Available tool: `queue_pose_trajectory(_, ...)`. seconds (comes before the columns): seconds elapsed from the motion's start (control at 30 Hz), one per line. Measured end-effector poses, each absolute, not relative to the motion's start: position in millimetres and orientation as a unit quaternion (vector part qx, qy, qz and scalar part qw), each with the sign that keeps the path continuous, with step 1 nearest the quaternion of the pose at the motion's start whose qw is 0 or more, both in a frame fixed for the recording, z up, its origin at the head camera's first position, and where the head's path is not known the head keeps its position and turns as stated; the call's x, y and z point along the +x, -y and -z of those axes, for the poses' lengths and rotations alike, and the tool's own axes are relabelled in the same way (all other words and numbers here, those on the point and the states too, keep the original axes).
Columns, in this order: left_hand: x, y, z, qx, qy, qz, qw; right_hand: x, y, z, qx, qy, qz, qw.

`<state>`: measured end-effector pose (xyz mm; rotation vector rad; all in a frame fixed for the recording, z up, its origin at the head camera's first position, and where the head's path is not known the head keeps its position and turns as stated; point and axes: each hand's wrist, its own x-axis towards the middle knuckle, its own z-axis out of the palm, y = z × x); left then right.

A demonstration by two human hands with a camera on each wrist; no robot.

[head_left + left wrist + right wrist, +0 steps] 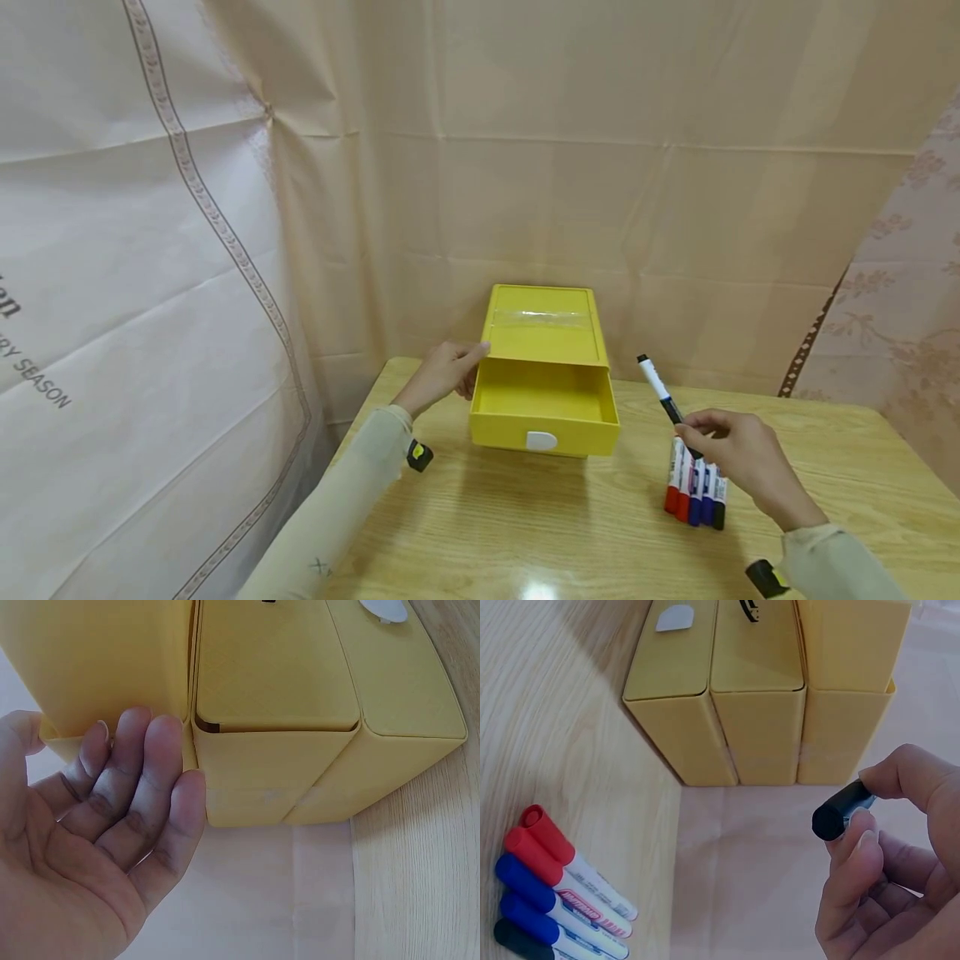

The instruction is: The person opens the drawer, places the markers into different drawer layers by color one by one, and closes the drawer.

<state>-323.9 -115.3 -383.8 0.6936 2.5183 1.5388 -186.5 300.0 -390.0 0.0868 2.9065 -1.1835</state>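
Observation:
A yellow drawer box (542,327) stands toward the back of the table, its top drawer (546,425) pulled out and bare inside. My left hand (448,373) rests at the box's front left corner, thumb at the top edge. In the left wrist view its fingers (161,761) lie loosely bent along the side of the box. Over on the right, my right hand (738,454) pinches a black whiteboard marker (656,382) by its black cap, the white barrel tilted up to the left. Several capped whiteboard markers (696,492), red, blue and black, lie side by side below that hand.
The wood-grain table (517,525) extends in front of the box. A beige cloth (637,208) hangs behind, with a white printed cloth (150,275) on the left. Two lower drawers (757,652) in the box are closed. Clear tape (542,317) crosses its top.

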Motion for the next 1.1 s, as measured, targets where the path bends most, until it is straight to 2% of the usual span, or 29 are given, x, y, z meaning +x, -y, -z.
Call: queue_pose_trajectory(1.1,-321,115,380,0.231,-0.834,-0.499,0.052,-197,-271,372,-0.037,-0.943,0.328,-0.046)
